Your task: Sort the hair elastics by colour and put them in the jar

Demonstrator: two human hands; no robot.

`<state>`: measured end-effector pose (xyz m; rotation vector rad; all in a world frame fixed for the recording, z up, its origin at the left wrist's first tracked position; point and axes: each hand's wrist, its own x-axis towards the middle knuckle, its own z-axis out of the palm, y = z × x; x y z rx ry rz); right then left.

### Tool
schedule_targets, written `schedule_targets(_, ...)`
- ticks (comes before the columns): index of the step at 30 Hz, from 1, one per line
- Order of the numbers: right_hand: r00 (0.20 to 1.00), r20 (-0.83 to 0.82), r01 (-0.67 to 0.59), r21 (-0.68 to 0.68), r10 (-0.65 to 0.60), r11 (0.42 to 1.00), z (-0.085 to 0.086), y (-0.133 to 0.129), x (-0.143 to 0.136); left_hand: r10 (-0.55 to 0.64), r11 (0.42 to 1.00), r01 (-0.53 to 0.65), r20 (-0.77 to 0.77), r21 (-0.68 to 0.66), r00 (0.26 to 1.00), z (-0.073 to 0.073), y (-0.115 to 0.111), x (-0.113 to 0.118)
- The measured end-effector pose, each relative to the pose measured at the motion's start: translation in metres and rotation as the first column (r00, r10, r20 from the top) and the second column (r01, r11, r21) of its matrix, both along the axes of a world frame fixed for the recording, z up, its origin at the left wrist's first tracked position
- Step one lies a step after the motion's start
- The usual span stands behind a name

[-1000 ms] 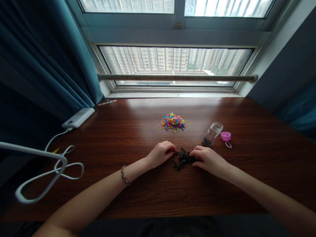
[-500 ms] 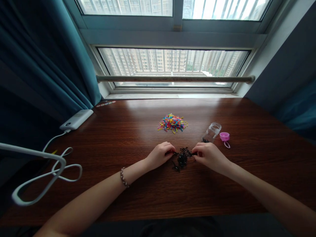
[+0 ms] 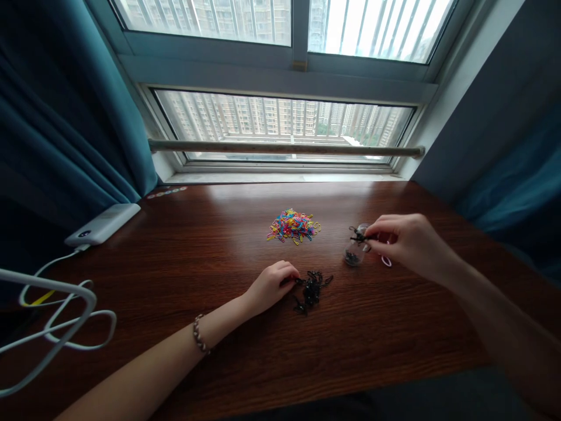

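My right hand [image 3: 401,237] is closed in a pinch on a small clump of black elastic hair bands [image 3: 358,235], held over the mouth of a clear jar [image 3: 354,257]. More black bands lie at the jar's bottom. Nearer to me, a tangled pile of black hair bands [image 3: 312,289] rests on the table. At the pile's left edge my left hand [image 3: 270,286] has its fingertips pressed together on a black band. A pink cap with a loop [image 3: 386,261] lies beside the jar, mostly hidden behind my right hand.
Beyond my hands is a heap of multicoloured small bands [image 3: 293,226] on the brown wooden table [image 3: 210,257]. A white power bank [image 3: 103,224] with a looped white cable [image 3: 94,316] sits at the left by the blue curtain. A window with a rail [image 3: 284,148] borders the table's far side.
My right hand has lifted a clump of black bands off the pile and carried it right and away from me to the jar's mouth. My left hand stays at the pile. The view has shifted.
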<state>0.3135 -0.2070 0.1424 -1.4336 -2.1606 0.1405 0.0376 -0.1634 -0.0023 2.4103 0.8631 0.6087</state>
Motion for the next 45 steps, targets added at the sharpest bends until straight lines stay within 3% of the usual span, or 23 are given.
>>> schedule_targets(3,0.991,0.136,0.021,-0.028,-0.017,0.999,0.030,0.017,0.020,0.003,1.000,-0.003,-0.006,-0.005,1.000,0.002,0.001,0.000)
schedule_targets(5,0.974,0.226,0.022,-0.095,0.000,0.995,0.036,0.030,0.024,-0.004,1.000,0.004,-0.002,-0.003,1.000,0.002,0.001,0.000)
schedule_targets(11,0.896,0.430,0.233,-0.249,-0.108,0.940,0.024,0.051,0.007,-0.024,1.000,0.024,0.020,0.015,1.000,-0.002,0.003,-0.001)
schedule_targets(15,0.884,0.460,0.253,-0.324,-0.082,0.912,0.020,0.054,0.003,-0.029,0.999,0.028,0.029,0.027,0.999,-0.003,0.003,-0.001)
schedule_targets(22,0.839,0.533,0.280,-0.247,-0.111,0.928,0.013,0.054,0.004,-0.037,0.999,0.036,0.029,0.023,0.999,-0.003,0.004,-0.001)
schedule_targets(30,0.882,0.467,0.133,-0.374,0.063,0.918,0.010,0.061,0.015,-0.038,0.999,0.038,0.021,0.012,0.999,-0.003,0.003,-0.002)
schedule_targets(40,0.966,0.258,0.115,-0.379,-0.015,0.918,0.029,0.054,0.017,-0.039,0.999,0.038,0.034,0.013,0.999,-0.005,0.005,-0.001)
schedule_targets(43,0.962,0.263,0.170,-0.346,-0.078,0.923,0.031,0.051,0.020,-0.038,0.999,0.037,0.036,0.018,0.999,-0.005,0.005,-0.001)
schedule_targets(45,0.956,0.266,0.225,-0.389,-0.125,0.893,0.029,0.049,0.023,-0.040,0.999,0.040,0.036,0.019,0.999,-0.004,0.004,-0.001)
